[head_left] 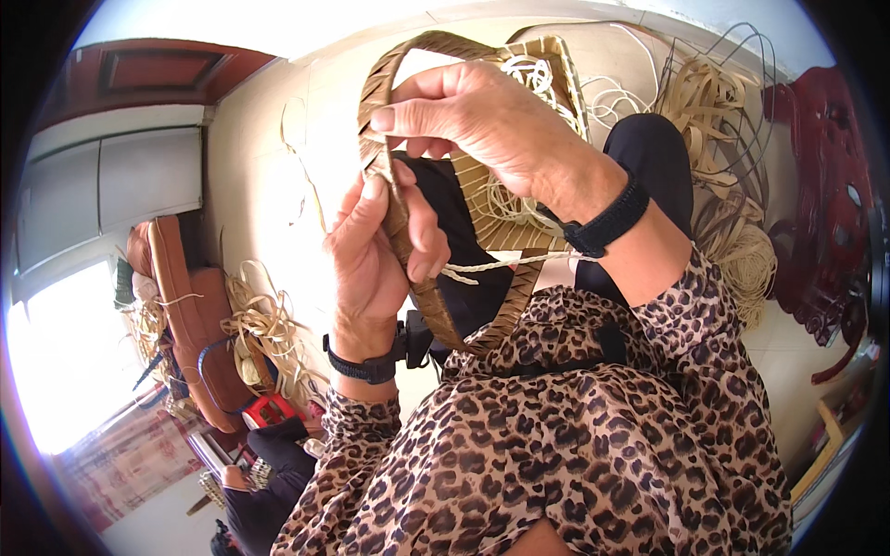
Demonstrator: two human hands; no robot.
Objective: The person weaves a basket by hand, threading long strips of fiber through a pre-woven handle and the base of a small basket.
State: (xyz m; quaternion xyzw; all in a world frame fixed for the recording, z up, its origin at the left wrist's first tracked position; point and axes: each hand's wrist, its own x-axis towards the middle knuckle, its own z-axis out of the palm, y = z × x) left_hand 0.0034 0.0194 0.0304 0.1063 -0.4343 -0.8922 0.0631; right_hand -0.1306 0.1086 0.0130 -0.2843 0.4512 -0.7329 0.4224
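We see both hands closed on a woven basket handle (405,190), a flat plaited brown band arching up over the person's lap. The left hand (375,250) wraps its fingers around the band's lower stretch; the right hand (482,116) pinches it just above, thumb pressed flat on the weave. Behind the hands lies a partly woven basket (533,69) with loose pale strands inside. Bundles of cane strips (264,329) lie on the floor (269,157) to the left.
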